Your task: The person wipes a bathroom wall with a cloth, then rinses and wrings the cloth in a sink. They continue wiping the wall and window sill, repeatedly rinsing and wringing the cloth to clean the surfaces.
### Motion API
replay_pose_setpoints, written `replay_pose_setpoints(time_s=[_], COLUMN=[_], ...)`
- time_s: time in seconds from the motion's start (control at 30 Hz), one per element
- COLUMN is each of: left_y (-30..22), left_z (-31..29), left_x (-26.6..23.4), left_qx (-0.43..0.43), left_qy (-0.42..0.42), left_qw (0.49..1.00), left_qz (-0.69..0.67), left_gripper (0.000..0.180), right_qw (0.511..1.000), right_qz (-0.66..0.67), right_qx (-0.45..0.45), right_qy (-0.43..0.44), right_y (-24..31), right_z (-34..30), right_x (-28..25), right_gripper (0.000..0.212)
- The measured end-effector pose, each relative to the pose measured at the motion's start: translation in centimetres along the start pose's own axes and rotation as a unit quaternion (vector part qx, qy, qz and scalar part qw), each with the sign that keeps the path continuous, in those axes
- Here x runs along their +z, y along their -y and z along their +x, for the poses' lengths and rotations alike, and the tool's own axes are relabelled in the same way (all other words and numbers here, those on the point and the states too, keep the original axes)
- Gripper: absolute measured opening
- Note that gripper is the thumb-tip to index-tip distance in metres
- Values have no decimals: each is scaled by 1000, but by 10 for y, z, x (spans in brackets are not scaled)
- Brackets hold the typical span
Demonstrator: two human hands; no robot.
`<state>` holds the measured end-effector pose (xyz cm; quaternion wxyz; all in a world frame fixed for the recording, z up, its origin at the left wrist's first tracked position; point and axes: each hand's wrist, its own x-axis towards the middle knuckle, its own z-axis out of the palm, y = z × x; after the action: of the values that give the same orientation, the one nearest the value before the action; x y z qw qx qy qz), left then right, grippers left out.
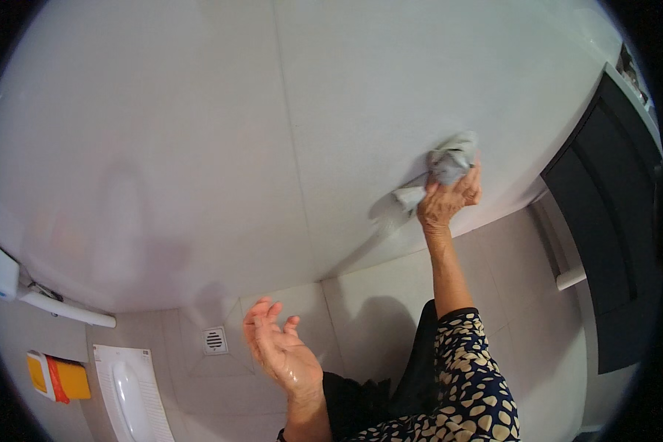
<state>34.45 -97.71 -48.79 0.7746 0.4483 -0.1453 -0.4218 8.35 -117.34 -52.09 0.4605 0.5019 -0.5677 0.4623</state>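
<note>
My right hand [451, 195] is closed round a crumpled grey cloth [453, 156] and presses it to the pale tiled wall [361, 96], right of a vertical joint. A loose end of the cloth hangs out on the left of the hand. Lower and to the left, my left hand [280, 346] is raised in the air with its fingers apart and slightly curled, palm turned up and wet-looking. Nothing lies in it, and it touches nothing.
A white squat toilet [131, 390] is set in the floor at lower left, with a yellow bin [68, 379] beside it. Near it are a square floor drain [214, 340] and a white pipe [66, 308]. A dark cabinet [604, 221] stands on the right, above a white pipe end [570, 278].
</note>
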Motion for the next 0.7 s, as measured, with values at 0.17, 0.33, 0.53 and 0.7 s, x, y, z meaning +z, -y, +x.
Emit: replay_pose_setpoints(time_s=[0.17,0.33,0.53,0.7], left_y=[-8,-5,4,15], left_z=[-3,-2,-11,-16], left_x=[0,-1,16,26], left_qx=[-7,-8,-37,-51], left_qy=[24,49,77,102], left_qw=[1000,999,996,992], left_qz=[-2,9,30,49], left_gripper=[26,26,26,27], right_qw=[987,978,958,980], right_qz=[80,188,191,183], right_qx=[121,38,-131,33], right_qy=[-65,-81,-171,-73], right_y=[41,147,172,96], right_z=[12,44,64,30], right_x=[4,-23,-24,-17], right_gripper=[57,69,16,31])
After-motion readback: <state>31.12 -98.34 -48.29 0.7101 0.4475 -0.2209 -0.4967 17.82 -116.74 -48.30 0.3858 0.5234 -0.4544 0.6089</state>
